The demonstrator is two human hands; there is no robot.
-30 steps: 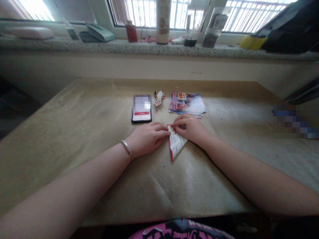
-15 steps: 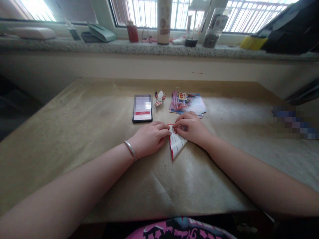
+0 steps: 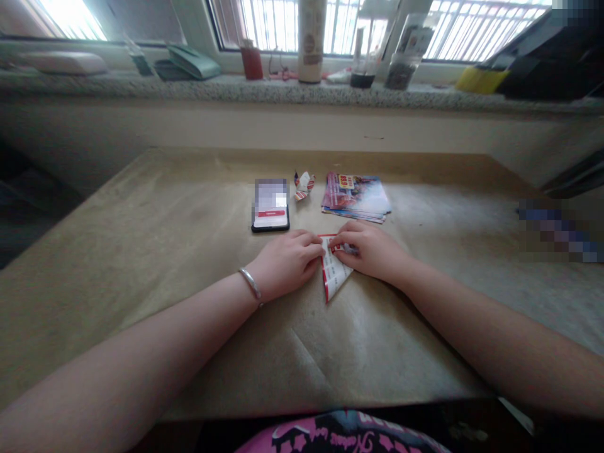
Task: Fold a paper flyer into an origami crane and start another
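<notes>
1. A folded paper [image 3: 334, 281], white with red edging and dark print, lay flat on the near-middle part of the table, between the two hands, its narrow tip pointing to the near side.
2. It looked very light, thin and easily creased, probably stiffer along its folded layers than at the tip. Its glossy print may have made it a little slippery. The red left edge and the far corner seemed the best places to hold; a hard tug there could have torn it.
3. The left hand [image 3: 289, 264] touched the paper's left edge, its fingers close together. Whether they gripped the sheet could not be told.
4. The right hand [image 3: 372, 250] lay over the paper's right side, thumb and forefinger bent close together at its face. Whether a fold was pinched between them could not be told.
5. Beyond the left hand lay a phone [image 3: 270, 221], and right of that a small striped paper piece [image 3: 304, 185].
6. Beyond the right hand was a stack of leaflets [image 3: 357, 196], slightly fanned.
7. The table [image 3: 212, 358] reached to the far wall, under a speckled windowsill [image 3: 283, 95] holding bottles and jars.
</notes>
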